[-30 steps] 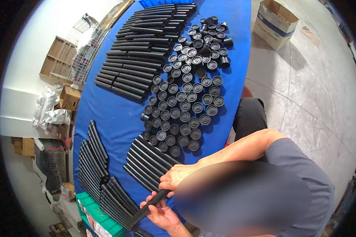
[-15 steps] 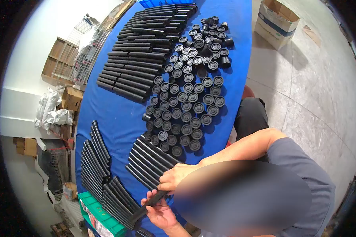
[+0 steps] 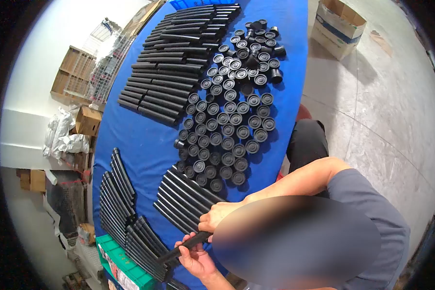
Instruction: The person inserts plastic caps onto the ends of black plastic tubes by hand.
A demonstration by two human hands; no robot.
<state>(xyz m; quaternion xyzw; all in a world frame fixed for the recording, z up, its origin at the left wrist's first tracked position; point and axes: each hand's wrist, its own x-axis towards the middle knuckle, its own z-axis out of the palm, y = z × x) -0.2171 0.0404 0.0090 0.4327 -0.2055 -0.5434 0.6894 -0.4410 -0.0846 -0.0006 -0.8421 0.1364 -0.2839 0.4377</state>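
My left hand (image 3: 197, 260) is palm up, its fingers and thumb closed around a dark black tube (image 3: 171, 254). At the tube's upper end, my right hand (image 3: 218, 215) grips it with bent fingers; the very end is hidden by that hand and the blurred area. Just beyond the right hand lies a row of shiny black tubes (image 3: 181, 202). To the left of my left hand, more black tubes (image 3: 142, 244) lie side by side, and the held tube's lower end overlaps them in view.
Many round black caps (image 3: 227, 130) spread over the blue table (image 3: 135, 137). Stacked black tubes (image 3: 164, 72) lie at the far end. A green crate (image 3: 116, 256) stands at the lower left edge, and a cardboard box (image 3: 338, 29) sits on the floor.
My right hand has shifted slightly right along with the upper end of the tube. The tube's lower end has risen a little. My left hand stays nearly in place.
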